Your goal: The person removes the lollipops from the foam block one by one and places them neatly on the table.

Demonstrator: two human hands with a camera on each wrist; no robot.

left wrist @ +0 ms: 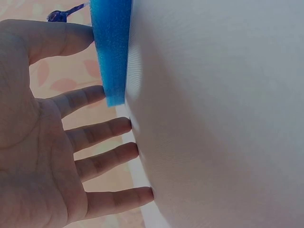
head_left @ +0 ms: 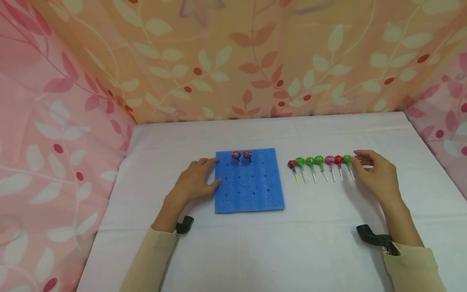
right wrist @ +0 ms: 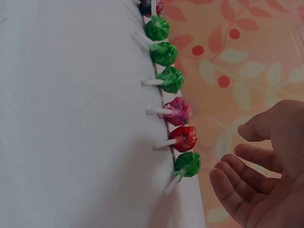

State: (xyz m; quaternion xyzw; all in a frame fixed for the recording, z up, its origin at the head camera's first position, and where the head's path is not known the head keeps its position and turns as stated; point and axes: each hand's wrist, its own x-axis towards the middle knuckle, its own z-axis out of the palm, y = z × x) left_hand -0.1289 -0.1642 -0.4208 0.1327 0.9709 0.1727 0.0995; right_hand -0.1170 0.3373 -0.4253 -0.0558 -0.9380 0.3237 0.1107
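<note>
My left hand (head_left: pixel 195 180) rests at the left edge of a blue foam board (head_left: pixel 242 200), thumb and index fingertip against its side and the other fingers spread toward the tabletop. Two wrapped lollipops, a left one (head_left: pixel 236 155) and a right one (head_left: pixel 247 154), stand upright in the board near its far edge. Beside the rightmost green lollipop (right wrist: pixel 187 164) hovers my right hand (head_left: pixel 377 174), its fingers loosely bent with nothing between them. In the right wrist view a gap shows between these fingers and the green wrapper.
Right of the board lies a row of several lollipops, including a dark red one (head_left: pixel 292 164), a pink one (head_left: pixel 330 159) and a red one (head_left: pixel 338 159). Small holes dot the foam. A white cloth (head_left: pixel 277 251) covers the table; a patterned curtain (head_left: pixel 219 61) hangs behind.
</note>
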